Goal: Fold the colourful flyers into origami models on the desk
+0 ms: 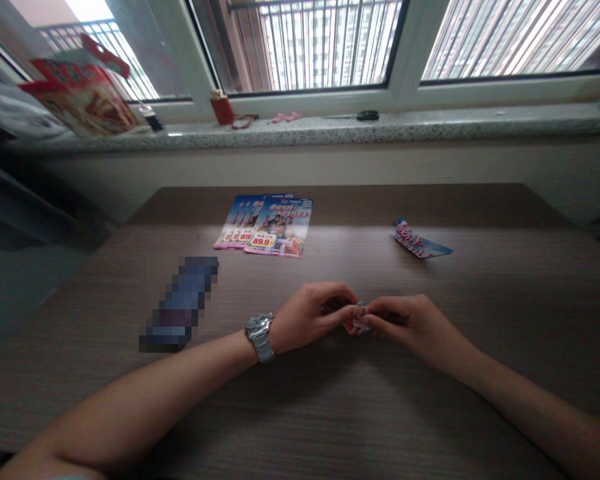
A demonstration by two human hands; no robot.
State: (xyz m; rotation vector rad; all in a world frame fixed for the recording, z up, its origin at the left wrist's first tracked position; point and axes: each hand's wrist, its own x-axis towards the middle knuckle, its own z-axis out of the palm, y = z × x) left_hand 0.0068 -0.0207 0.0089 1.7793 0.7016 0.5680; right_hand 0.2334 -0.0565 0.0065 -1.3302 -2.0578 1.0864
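My left hand (311, 315) and my right hand (409, 323) meet over the middle of the wooden table (430, 413). Both pinch a small folded piece of printed paper (360, 319) between fingertips; most of it is hidden by the fingers. A metal watch (260, 335) sits on my left wrist. Both forearms rest on the tabletop.
Two printed flyers (267, 225) lie overlapped at the far centre of the table. A folded flyer piece (420, 241) lies at the far right. A blurred dark object (180, 303) lies left of my hands. The stone window sill (430, 123) holds a red packet (83, 97) and small items.
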